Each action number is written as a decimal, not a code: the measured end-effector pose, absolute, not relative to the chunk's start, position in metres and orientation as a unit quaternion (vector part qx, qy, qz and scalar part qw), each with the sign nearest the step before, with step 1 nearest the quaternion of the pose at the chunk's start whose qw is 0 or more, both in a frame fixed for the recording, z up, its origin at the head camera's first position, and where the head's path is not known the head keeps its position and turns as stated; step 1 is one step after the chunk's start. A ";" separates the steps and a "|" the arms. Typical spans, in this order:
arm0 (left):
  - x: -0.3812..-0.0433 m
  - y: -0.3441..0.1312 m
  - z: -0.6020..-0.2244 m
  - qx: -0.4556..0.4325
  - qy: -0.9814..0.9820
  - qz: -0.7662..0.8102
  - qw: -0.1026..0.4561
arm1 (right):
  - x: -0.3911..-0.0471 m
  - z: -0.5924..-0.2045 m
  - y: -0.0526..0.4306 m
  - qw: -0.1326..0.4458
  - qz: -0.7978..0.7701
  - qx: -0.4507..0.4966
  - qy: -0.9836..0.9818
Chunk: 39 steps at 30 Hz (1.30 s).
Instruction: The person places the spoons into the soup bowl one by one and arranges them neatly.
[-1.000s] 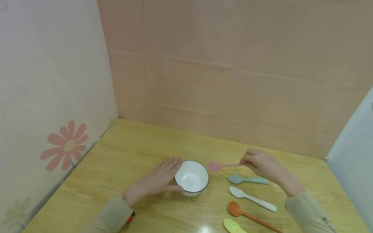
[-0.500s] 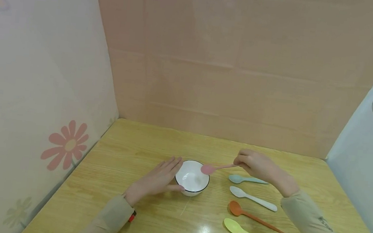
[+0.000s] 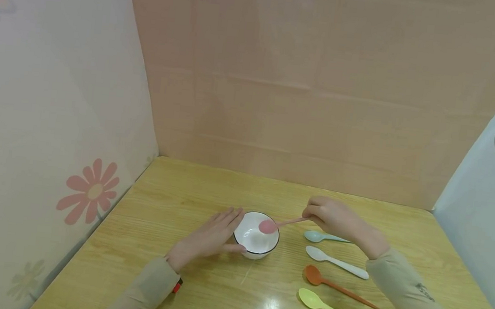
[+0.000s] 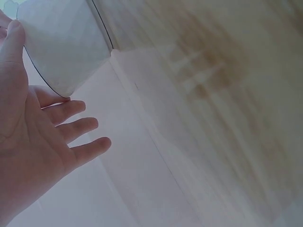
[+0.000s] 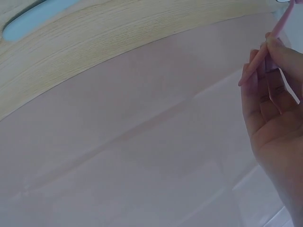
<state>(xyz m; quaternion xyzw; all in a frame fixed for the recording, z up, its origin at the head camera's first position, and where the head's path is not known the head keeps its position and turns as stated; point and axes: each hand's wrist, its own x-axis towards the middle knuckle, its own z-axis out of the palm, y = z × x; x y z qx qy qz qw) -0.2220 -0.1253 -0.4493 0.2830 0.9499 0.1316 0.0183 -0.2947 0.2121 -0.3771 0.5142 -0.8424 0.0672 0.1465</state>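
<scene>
In the head view, we see the pink spoon (image 3: 269,227) just right of the frame's middle, low down, its head over the upper right part of the white bowl (image 3: 251,238). Its long axis slants from that head, at lower left, to the handle end at upper right, crossing the bowl's rim. The right hand (image 3: 333,216) pinches the handle end, to the right of the bowl, so it is the hand nearer the spoon. The left hand (image 3: 207,238) lies at the bowl's left, fingers extended, touching the rim. We cannot tell whether the spoon's head touches the bowl's inside. Further right and down, the blue spoon (image 3: 314,236), white spoon (image 3: 317,254), orange spoon (image 3: 313,276) and yellow spoon (image 3: 311,299) lie in a column on the tabletop (image 3: 171,192).

In the left wrist view, we find the bowl at upper left, the left thumb against its rim and the other fingers spread, three of them reaching past it.

In the right wrist view, we see the pink handle held between thumb and fingertips at the right edge, its line running towards the upper right corner. The spoon's head is not clearly shown here. A blue handle shows at upper left.
</scene>
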 end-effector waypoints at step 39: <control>-0.222 -0.128 -0.452 0.288 0.949 0.127 0.009 | -0.286 -0.397 0.173 0.148 0.040 0.549 -0.821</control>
